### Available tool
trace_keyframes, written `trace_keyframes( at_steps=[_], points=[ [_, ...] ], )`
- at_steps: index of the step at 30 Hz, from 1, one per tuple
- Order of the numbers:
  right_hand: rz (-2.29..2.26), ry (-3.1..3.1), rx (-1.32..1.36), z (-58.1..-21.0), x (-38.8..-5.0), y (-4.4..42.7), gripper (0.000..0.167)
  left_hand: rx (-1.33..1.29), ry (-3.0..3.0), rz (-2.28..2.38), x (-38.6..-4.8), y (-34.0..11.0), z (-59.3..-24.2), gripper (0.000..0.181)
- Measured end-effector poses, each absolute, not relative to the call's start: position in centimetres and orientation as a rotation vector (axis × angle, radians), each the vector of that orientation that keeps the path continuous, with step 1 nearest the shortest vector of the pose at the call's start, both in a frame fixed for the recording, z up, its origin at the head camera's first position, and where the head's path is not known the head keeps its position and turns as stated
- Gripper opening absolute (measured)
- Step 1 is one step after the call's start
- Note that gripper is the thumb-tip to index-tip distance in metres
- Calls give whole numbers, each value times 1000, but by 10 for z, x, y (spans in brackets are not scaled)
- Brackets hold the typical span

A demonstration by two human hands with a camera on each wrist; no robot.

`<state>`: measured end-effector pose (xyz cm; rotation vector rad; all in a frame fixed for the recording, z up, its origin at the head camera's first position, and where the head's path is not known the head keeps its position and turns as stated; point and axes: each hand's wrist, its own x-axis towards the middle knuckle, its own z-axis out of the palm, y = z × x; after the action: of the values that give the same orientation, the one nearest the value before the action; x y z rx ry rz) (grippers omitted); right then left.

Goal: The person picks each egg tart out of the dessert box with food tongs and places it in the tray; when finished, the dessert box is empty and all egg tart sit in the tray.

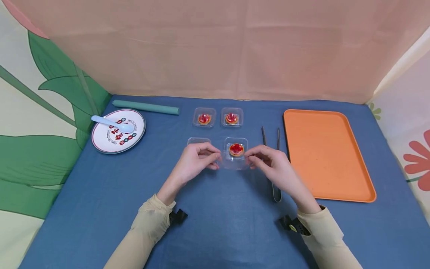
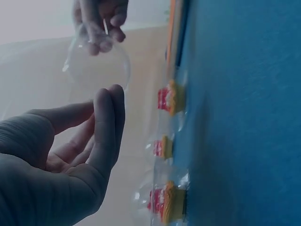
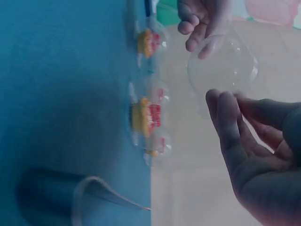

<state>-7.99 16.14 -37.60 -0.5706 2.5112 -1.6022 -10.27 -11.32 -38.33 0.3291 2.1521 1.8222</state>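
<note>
My left hand [image 1: 198, 160] and my right hand [image 1: 273, 164] pinch opposite edges of a clear domed plastic lid [image 2: 96, 68] between thumb and fingertips. They hold it raised over the front right clear container, whose tart [image 1: 236, 150] has a red top and yellow crust. In the right wrist view that tart [image 3: 146, 117] has no dome over it. A second container [image 1: 198, 140] is partly hidden behind my left hand; its tart [image 2: 168, 205] sits under a dome. Two more tarts in clear containers, the back left tart [image 1: 204, 119] and back right tart [image 1: 231, 118], stand behind.
Metal tongs [image 1: 276, 194] lie right of the containers, partly behind my right hand. An orange tray [image 1: 329, 157] lies farther right. At the left, a light blue spoon [image 1: 114, 124] rests on white plates [image 1: 104, 140], with a green roll [image 1: 146, 107] behind, along the blue cloth's back edge.
</note>
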Motion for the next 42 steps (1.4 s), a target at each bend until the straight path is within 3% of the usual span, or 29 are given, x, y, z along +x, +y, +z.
trace_keyframes(
  at_steps=[10,17,42],
  points=[
    [-1554,2553,-497,-387,-72,157,23,307,2280,1548,-94,-104,-382,32],
    [-1446,2527,-423,-386,-69,157,35,372,2277,1494,-91,-103,-384,26],
    [-1266,2466,-521,-400,-77,160,20,446,2314,1325,-88,-95,-404,22]
  ],
)
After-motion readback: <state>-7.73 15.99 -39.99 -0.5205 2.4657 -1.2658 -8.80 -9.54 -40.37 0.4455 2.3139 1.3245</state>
